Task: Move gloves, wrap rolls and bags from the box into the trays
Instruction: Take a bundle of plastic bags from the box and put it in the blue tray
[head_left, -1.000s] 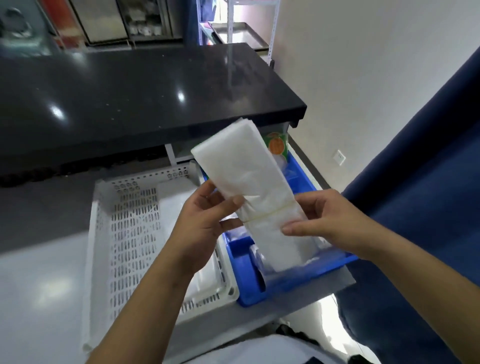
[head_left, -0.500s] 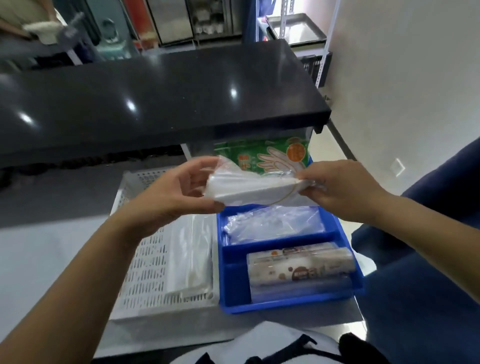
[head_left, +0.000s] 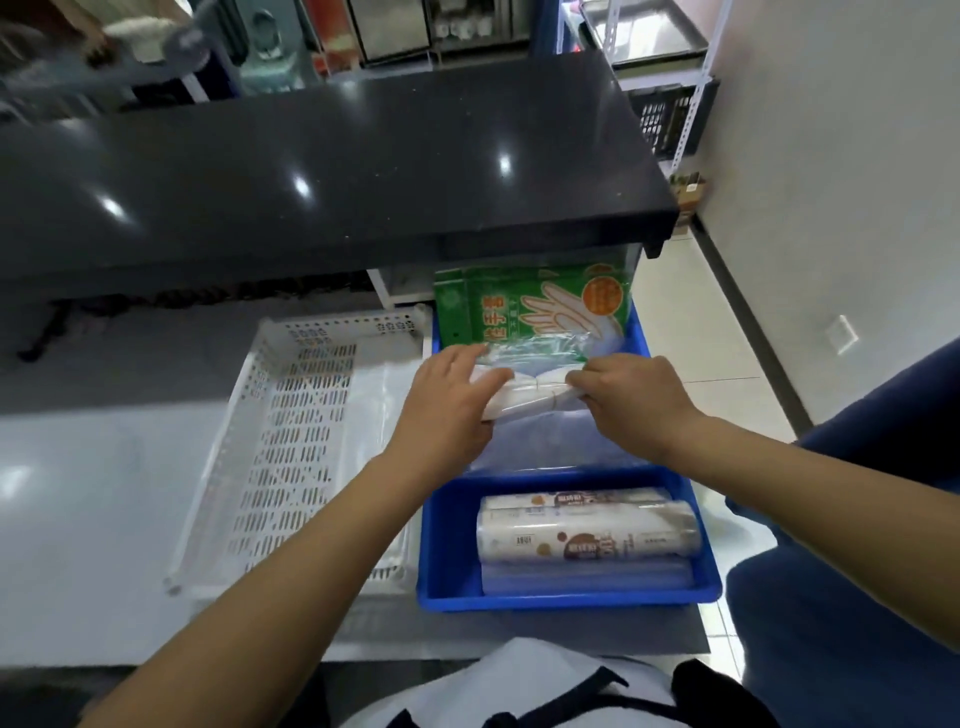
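A white bundle of plastic bags lies across the middle compartment of the blue tray, on top of clear bags. My left hand holds its left end and my right hand pinches its right end. Green glove packs stand upright in the tray's far compartment. Wrap rolls lie in the near compartment. A white perforated tray sits to the left with a clear bag pack along its right side.
A black counter top overhangs the far end of both trays. A blue fabric seat is close on the right. The trays rest on a grey shelf with a pale floor beyond.
Both hands brought the white bundle down from an upright hold in the air to lie flat in the blue tray's middle compartment. The view rose to show the whole tray.
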